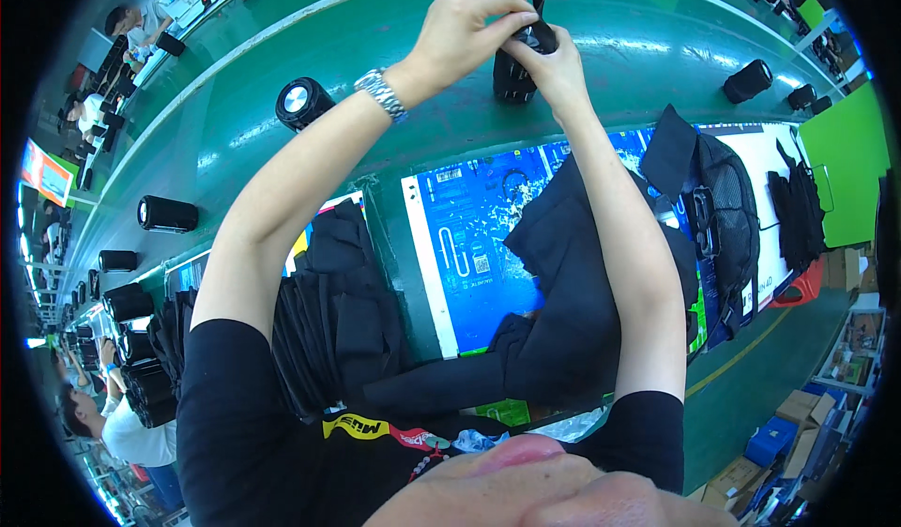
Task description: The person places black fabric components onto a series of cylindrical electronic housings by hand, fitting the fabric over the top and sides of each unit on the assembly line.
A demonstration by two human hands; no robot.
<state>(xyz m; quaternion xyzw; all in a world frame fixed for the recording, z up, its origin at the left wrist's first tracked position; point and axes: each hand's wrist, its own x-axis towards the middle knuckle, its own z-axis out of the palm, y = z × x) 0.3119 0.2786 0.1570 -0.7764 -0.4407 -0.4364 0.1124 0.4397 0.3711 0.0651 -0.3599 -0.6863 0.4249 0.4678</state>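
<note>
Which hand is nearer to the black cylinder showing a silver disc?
Left. The left hand is up and right of the silver-disc cylinder, at the top of a second cylinder; the right hand is farther right, holding it.

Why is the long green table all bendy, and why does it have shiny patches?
Head view: the fisheye lens makes the green table curve; head view: its pale streaks look like reflected light; head view: the picture's corners go black around the round image.

Upper end of the black cylinder (513,81) partly hidden behind the fingers (502,5), small shelf items (852,347) indistinct
</note>
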